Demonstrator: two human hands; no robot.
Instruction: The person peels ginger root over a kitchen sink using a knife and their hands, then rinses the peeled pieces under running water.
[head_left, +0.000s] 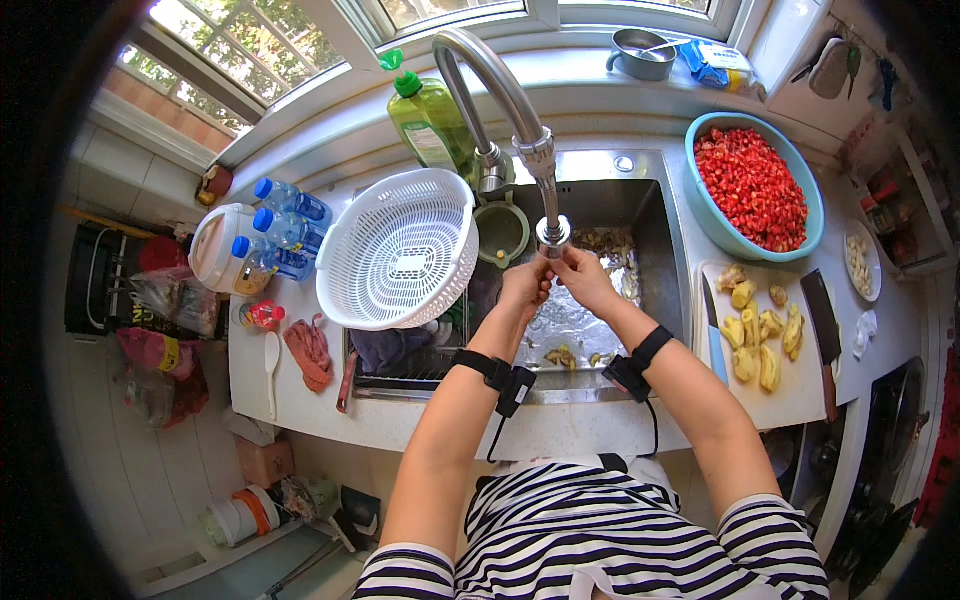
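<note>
My left hand (527, 285) and my right hand (585, 279) meet directly under the spout (553, 231) of a steel gooseneck faucet, above a steel sink (660, 247). The fingers are bent and close together; whether they hold something small cannot be seen. Brown and yellowish peelings (561, 357) lie on the sink floor. To the right, peeled ginger pieces (751, 327) rest on a cutting board (787, 397), between a blue-handled knife (718, 352) and a cleaver (823, 315). A white plastic colander (397, 247) stands tilted left of my hands.
A light-blue basin (697, 195) of chopped red peppers (750, 187) stands back right, beside a plate of garlic cloves (859, 262). Behind the colander is a green soap bottle (431, 124). Water bottles (289, 229), a red cloth (307, 355) and a white spoon (271, 375) are at left.
</note>
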